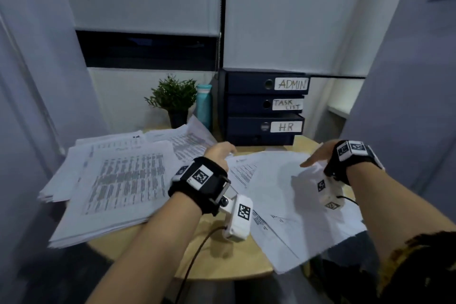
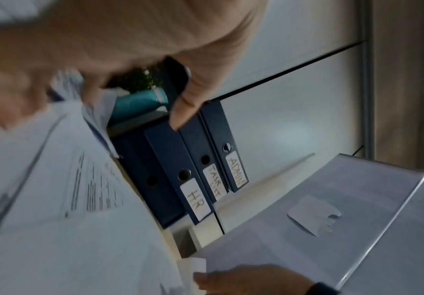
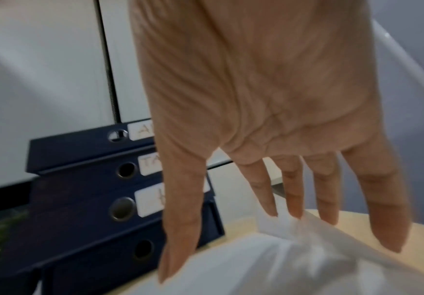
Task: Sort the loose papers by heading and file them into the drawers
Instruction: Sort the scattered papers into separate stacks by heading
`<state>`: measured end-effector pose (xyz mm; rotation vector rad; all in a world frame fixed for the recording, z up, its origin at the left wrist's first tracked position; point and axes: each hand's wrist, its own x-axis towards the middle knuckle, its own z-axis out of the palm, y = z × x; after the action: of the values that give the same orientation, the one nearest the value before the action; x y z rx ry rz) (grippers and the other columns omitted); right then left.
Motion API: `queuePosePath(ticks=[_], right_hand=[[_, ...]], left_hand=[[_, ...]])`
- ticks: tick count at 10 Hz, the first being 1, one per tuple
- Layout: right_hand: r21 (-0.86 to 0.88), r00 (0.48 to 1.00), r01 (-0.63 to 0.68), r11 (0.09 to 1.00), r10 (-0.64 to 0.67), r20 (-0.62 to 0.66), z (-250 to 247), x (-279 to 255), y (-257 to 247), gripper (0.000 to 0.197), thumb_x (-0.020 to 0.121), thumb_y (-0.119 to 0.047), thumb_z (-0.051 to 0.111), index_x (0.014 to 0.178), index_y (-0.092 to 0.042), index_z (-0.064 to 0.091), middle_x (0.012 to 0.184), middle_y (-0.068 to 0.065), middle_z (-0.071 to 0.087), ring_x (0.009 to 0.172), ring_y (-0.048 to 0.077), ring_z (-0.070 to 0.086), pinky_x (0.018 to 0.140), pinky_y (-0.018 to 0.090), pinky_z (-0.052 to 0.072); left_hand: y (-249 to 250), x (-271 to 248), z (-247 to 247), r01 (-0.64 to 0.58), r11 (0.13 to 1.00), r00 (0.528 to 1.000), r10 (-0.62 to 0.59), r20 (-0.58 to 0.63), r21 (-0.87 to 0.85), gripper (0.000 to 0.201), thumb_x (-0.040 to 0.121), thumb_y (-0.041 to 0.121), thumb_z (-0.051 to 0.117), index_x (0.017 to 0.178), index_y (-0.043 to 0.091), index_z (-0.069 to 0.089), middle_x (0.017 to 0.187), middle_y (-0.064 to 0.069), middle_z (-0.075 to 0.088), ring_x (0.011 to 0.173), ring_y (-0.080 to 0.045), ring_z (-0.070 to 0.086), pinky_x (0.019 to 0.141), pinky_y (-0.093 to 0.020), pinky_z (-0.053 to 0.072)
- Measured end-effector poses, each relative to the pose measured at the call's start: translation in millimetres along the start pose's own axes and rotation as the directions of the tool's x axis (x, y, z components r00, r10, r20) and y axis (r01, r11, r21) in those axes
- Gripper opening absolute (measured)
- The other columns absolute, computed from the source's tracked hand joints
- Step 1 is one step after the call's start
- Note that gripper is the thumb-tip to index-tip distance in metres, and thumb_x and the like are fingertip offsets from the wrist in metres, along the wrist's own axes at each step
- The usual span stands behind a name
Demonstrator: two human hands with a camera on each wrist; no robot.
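Note:
A thick stack of printed papers [image 1: 118,180] lies on the left of the round wooden table [image 1: 217,261]. Loose white sheets [image 1: 283,205] are spread on the right. Dark blue drawers [image 1: 249,106] stand at the back, labelled ADMIN [image 1: 292,84], TASK LIST [image 1: 287,104] and HR [image 1: 286,127]. My left hand [image 1: 222,152] curls its fingers over the far edge of the loose sheets, and its thumb [image 2: 188,99] sticks out towards the drawers. My right hand [image 1: 318,155] is spread flat over the sheets; its straight fingers [image 3: 291,191] touch a raised, rumpled paper edge [image 3: 314,235].
A small potted plant [image 1: 172,96] and a teal bottle [image 1: 204,103] stand left of the drawers. Grey partition walls [image 1: 407,81] close in on both sides. Some loose sheets overhang the table's front right edge.

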<state>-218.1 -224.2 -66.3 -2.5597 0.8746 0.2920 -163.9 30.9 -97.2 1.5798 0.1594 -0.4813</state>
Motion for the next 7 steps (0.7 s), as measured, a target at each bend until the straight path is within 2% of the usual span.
queuePosePath(ticks=[1, 2, 3, 4, 5, 6, 7], right_hand=[[0.022, 0.999, -0.039, 0.999, 0.039, -0.015, 8, 6, 21, 0.061, 0.070, -0.027, 0.086, 0.119, 0.001, 0.064, 0.100, 0.014, 0.071, 0.078, 0.025, 0.065, 0.071, 0.030, 0.050], [0.165, 0.995, -0.099, 0.981, 0.098, 0.015, 11, -8, 25, 0.031, 0.075, -0.020, 0.082, 0.089, 0.002, 0.066, 0.068, 0.008, 0.065, 0.056, 0.021, 0.057, 0.051, 0.025, 0.042], [0.185, 0.999, -0.050, 0.981, 0.052, -0.006, 11, 1, 23, 0.026, 0.072, -0.020, 0.084, 0.071, -0.003, 0.065, 0.063, 0.006, 0.066, 0.056, 0.021, 0.058, 0.050, 0.024, 0.042], [0.154, 0.999, -0.038, 0.987, 0.032, 0.043, 12, 8, 17, 0.024, 0.070, -0.022, 0.085, 0.070, -0.005, 0.068, 0.064, 0.005, 0.069, 0.063, 0.022, 0.062, 0.053, 0.022, 0.045], [0.122, 0.999, 0.024, 0.992, -0.028, 0.037, 16, 15, 15, 0.034, 0.058, -0.026, 0.091, 0.082, -0.005, 0.076, 0.102, 0.011, 0.071, 0.093, 0.030, 0.067, 0.081, 0.034, 0.054], [0.263, 0.997, 0.025, 0.964, -0.044, 0.065, 21, 8, 17, 0.024, 0.060, -0.024, 0.090, 0.064, -0.006, 0.075, 0.084, 0.013, 0.072, 0.078, 0.029, 0.067, 0.081, 0.036, 0.056], [0.400, 0.995, 0.066, 0.914, -0.088, 0.037, 26, 13, 23, 0.031, 0.064, -0.024, 0.089, 0.080, -0.006, 0.071, 0.080, 0.013, 0.069, 0.071, 0.029, 0.064, 0.066, 0.034, 0.054]], left_hand=[[-12, 26, 9, -0.078, 0.993, 0.993, 0.070, -0.096, -0.084, 0.065, 0.059, 0.012, 0.064, 0.122, -0.004, 0.057, 0.127, -0.022, 0.058, 0.112, -0.036, 0.059, 0.072, -0.034, 0.051], [-9, 8, 15, -0.073, 0.997, 0.994, 0.072, -0.079, -0.011, 0.048, 0.082, 0.006, 0.060, 0.129, -0.003, 0.052, 0.138, -0.022, 0.050, 0.128, -0.036, 0.047, 0.101, -0.042, 0.042], [-9, 9, 16, -0.029, 0.999, 0.999, 0.030, -0.039, 0.020, 0.048, 0.088, 0.003, 0.056, 0.135, -0.002, 0.047, 0.142, -0.024, 0.043, 0.130, -0.038, 0.044, 0.106, -0.047, 0.037], [-8, 6, 20, -0.017, 0.999, 0.999, 0.018, -0.028, 0.030, 0.048, 0.094, -0.003, 0.048, 0.141, -0.002, 0.040, 0.145, -0.024, 0.039, 0.132, -0.036, 0.041, 0.108, -0.045, 0.033], [-6, -4, 24, -0.018, 0.999, 1.000, 0.019, -0.023, 0.029, 0.030, 0.095, -0.002, 0.044, 0.122, -0.001, 0.055, 0.126, -0.017, 0.055, 0.125, -0.027, 0.047, 0.103, -0.040, 0.034], [-5, -3, 27, 0.016, 0.999, 0.999, -0.015, 0.038, -0.035, 0.025, 0.096, -0.001, 0.041, 0.073, 0.006, 0.050, 0.083, -0.006, 0.051, 0.097, -0.019, 0.049, 0.090, -0.030, 0.038], [-11, -9, 17, 0.053, 0.995, 0.996, -0.047, 0.074, -0.086, 0.021, 0.095, 0.000, 0.045, 0.074, 0.002, 0.051, 0.077, -0.013, 0.059, 0.094, -0.026, 0.055, 0.090, -0.035, 0.043]])
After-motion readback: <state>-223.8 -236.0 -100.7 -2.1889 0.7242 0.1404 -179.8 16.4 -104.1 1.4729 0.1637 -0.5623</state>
